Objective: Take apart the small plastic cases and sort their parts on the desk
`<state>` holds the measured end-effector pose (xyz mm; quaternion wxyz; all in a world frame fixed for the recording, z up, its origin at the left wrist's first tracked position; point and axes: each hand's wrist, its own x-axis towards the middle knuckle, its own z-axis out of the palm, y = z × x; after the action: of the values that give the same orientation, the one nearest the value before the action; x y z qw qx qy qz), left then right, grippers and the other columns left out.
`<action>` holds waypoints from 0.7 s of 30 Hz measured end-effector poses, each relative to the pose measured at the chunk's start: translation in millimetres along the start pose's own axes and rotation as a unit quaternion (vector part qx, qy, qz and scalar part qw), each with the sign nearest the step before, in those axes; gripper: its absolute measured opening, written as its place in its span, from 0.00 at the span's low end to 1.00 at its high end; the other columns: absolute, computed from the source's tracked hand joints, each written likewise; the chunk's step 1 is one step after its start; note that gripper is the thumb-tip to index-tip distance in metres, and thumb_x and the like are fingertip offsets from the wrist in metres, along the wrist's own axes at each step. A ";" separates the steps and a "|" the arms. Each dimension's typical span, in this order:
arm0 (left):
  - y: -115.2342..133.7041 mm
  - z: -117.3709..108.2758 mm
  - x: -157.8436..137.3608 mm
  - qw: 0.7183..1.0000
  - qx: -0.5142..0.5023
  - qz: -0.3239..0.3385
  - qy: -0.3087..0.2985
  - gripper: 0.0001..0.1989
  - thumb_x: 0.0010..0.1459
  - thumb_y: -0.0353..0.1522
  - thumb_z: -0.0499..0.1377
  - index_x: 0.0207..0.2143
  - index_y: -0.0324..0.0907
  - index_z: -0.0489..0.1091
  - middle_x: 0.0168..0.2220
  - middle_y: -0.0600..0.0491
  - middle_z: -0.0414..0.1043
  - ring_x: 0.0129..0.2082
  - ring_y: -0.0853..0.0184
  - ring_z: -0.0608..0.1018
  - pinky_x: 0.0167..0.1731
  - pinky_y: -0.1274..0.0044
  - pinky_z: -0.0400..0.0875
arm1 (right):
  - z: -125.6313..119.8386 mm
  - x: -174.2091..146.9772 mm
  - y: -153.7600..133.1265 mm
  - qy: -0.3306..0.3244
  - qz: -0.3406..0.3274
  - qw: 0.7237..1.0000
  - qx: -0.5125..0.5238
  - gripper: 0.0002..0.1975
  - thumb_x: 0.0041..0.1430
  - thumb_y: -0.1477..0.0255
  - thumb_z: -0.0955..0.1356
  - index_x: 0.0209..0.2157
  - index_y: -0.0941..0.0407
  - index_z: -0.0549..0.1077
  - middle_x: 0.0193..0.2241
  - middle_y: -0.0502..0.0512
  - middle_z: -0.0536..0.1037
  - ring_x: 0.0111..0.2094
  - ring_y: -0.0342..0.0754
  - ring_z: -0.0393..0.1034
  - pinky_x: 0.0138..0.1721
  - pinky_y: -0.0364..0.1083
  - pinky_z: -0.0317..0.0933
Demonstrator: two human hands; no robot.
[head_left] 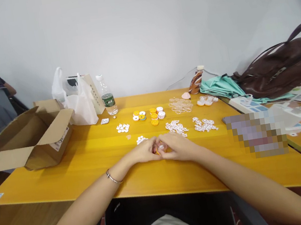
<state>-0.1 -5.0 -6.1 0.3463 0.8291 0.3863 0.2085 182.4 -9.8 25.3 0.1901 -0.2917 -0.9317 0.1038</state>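
Note:
Both my left hand point(144, 151) and my right hand point(180, 146) are closed around a small round orange piece with a clear cover point(161, 147), just above the table point(106, 176). Fingers hide much of its rim. Right behind my left hand lies a small pile of white round parts point(141, 139), partly covered by the hand. Beyond my right hand are flat white cut-out parts point(176, 127) and a second group of white cut-out pieces point(205, 124). Orange and white round cases point(153, 115) stand farther back, with clear round covers point(180, 105) to their right.
An open cardboard box point(40, 141) occupies the left side, near a white plastic bag point(81, 108) and a water bottle point(108, 98). At the back right stand a brown drink bottle point(196, 80), teal cloth point(222, 86) and a brown bag point(277, 69). A blurred-out flat object point(256, 133) lies right.

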 end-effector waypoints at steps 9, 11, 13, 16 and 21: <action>-7.0 5.4 0.2 1.000 -0.026 -0.004 0.005 0.21 0.43 0.41 0.64 0.35 0.40 0.62 0.26 0.57 0.66 0.24 0.74 0.66 0.24 0.82 0.59 | -37.8 8.1 91.3 0.283 0.207 0.936 0.025 0.16 0.54 0.62 0.64 0.42 0.57 0.63 0.30 0.55 0.73 0.29 0.47 0.66 0.30 0.46 0.59; -6.9 5.3 -0.2 1.000 -0.022 -0.006 0.004 0.21 0.43 0.42 0.64 0.35 0.41 0.62 0.27 0.57 0.66 0.24 0.73 0.66 0.24 0.81 0.60 | -44.7 18.6 119.1 0.252 0.233 0.939 -0.009 0.16 0.54 0.63 0.64 0.41 0.58 0.66 0.32 0.57 0.74 0.31 0.49 0.67 0.32 0.47 0.60; -6.3 5.1 -0.4 1.000 -0.020 -0.008 0.002 0.21 0.43 0.42 0.64 0.35 0.41 0.61 0.27 0.57 0.67 0.24 0.73 0.67 0.24 0.81 0.60 | -46.6 32.3 141.7 0.203 0.229 0.949 -0.076 0.14 0.54 0.65 0.64 0.40 0.59 0.69 0.34 0.60 0.73 0.36 0.52 0.66 0.37 0.50 0.59; -5.4 5.1 -0.1 1.000 -0.015 -0.010 0.000 0.21 0.43 0.42 0.64 0.35 0.41 0.61 0.28 0.56 0.67 0.24 0.73 0.67 0.24 0.81 0.60 | -40.0 54.1 163.8 0.160 0.251 0.936 -0.189 0.14 0.53 0.65 0.65 0.40 0.57 0.73 0.41 0.63 0.70 0.45 0.58 0.60 0.43 0.54 0.54; -2.9 4.3 -0.3 1.000 -0.003 -0.007 0.006 0.21 0.43 0.42 0.64 0.35 0.41 0.61 0.27 0.57 0.66 0.24 0.73 0.66 0.24 0.81 0.59 | -24.1 75.9 179.6 0.143 0.271 0.927 -0.217 0.13 0.51 0.65 0.66 0.38 0.56 0.74 0.44 0.63 0.68 0.48 0.60 0.55 0.46 0.56 0.49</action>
<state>0.9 -5.7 -11.2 0.3479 0.8242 0.3933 0.2122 225.5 181.7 14.8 0.2177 -0.5788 -0.7799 -0.0966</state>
